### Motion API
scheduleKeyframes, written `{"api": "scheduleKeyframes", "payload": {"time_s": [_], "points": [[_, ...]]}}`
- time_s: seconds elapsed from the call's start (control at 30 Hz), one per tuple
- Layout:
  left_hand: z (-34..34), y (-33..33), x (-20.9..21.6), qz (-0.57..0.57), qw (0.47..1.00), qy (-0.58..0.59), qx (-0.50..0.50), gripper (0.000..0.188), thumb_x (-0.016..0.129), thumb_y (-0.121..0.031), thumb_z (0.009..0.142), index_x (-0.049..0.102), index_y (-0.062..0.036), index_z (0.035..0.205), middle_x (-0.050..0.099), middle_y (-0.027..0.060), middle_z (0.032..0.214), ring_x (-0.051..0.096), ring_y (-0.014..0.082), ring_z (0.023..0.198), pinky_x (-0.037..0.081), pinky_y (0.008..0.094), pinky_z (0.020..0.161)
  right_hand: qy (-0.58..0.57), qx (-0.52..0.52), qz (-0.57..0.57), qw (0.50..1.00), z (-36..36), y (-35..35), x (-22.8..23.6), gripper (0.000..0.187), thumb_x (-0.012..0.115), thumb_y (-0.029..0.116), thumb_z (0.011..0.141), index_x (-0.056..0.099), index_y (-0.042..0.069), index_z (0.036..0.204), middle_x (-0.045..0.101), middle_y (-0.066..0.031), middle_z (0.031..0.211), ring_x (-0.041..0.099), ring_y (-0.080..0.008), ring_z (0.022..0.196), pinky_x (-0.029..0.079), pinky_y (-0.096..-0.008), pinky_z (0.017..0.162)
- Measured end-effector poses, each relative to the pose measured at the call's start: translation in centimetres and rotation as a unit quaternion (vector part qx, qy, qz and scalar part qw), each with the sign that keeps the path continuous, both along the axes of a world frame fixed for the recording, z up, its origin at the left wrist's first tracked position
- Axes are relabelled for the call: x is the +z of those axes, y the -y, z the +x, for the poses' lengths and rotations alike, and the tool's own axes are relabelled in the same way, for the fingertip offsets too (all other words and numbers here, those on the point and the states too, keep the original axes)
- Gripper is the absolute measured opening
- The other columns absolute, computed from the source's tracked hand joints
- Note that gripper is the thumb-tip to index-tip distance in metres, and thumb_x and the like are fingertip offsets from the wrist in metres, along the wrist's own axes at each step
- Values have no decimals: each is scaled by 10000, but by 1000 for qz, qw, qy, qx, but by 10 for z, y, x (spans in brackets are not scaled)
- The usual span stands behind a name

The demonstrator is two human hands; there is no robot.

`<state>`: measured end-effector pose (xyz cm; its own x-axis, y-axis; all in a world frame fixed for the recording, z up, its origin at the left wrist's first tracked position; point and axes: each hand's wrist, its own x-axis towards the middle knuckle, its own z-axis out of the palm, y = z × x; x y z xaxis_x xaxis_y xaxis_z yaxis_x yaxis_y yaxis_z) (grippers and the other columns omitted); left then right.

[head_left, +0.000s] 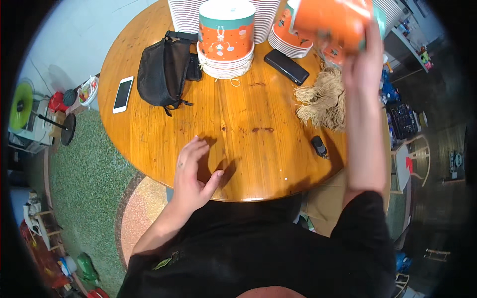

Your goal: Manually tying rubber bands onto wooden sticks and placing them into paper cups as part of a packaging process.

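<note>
My right hand (364,64) is raised at the far right of the table, its fingers on an orange paper bucket (338,22) that is tilted on its side and smeared by motion. Just over the table's near edge, my left hand (191,174) holds nothing, its fingers apart and slightly curled. Upside down at the back middle stands a stack of orange and teal paper buckets (224,42), with cord around its lower rims. Another such stack (290,37) is partly hidden behind the raised bucket. Below my right hand lies a bundle of beige cords (325,99).
On the round wooden table (233,149) lie a white phone (123,94), a black mesh bag (161,72), a black oblong case (286,67) and a small dark object (319,146). Tall stacks of white-rimmed buckets (185,17) rise at the back. A green fan (22,107) stands left.
</note>
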<state>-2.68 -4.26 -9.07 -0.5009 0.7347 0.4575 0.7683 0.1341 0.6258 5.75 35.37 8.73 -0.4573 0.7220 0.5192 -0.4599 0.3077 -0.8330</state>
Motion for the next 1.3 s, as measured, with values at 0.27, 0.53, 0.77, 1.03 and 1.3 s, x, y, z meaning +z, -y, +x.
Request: {"api": "scheduleKeyframes", "payload": {"time_s": [0.27, 0.53, 0.77, 1.03, 1.3], "points": [[3, -26, 55, 146, 978, -103, -109, 640, 916, -325, 774, 673, 9, 1264, 694, 188, 1306, 652, 411, 1253, 466, 553, 1094, -39, 262, -455, 850, 61, 238, -140, 785, 434, 642, 1098, 280, 134, 1677, 394, -67, 1698, 390, -291, 1558, 372, -508, 1239], [-11, -4, 99, -77, 966, -156, -190, 247, 797, -187, 819, 730, -85, 1034, 687, 53, 814, 704, 281, 769, 515, 402, 743, 55, 72, 140, 986, 86, 182, -162, 1042, 820, 201, 940, 129, 65, 1709, 243, -199, 1739, 241, -313, 1623, 191, -477, 1309], [24, -16, 109, -132, 952, -214, -172, 133, 714, -101, 854, 670, -56, 971, 700, 86, 804, 686, 343, 751, 536, 443, 724, 168, 187, 91, 964, 79, 234, -180, 980, 779, 263, 998, 146, 8, 1701, 326, -292, 1673, 359, -422, 1556, 314, -476, 1261], [24, -10, 103, -152, 955, -209, -144, 144, 755, -161, 908, 700, -36, 864, 689, 157, 759, 663, 394, 714, 525, 485, 656, 266, -213, 207, 917, 135, 109, -168, 344, 809, 100, 933, 709, 27, 1255, 756, -86, 1187, 712, -180, 1096, 571, -324, 931], [19, -21, 96, -133, 962, -211, -115, 175, 760, -191, 912, 682, -42, 863, 697, 137, 782, 666, 377, 730, 523, 474, 683, 416, -266, 341, 800, 122, 26, -149, 197, 801, 224, 907, 802, 51, 1001, 765, -148, 969, 744, -304, 925, 593, -394, 848]]}}
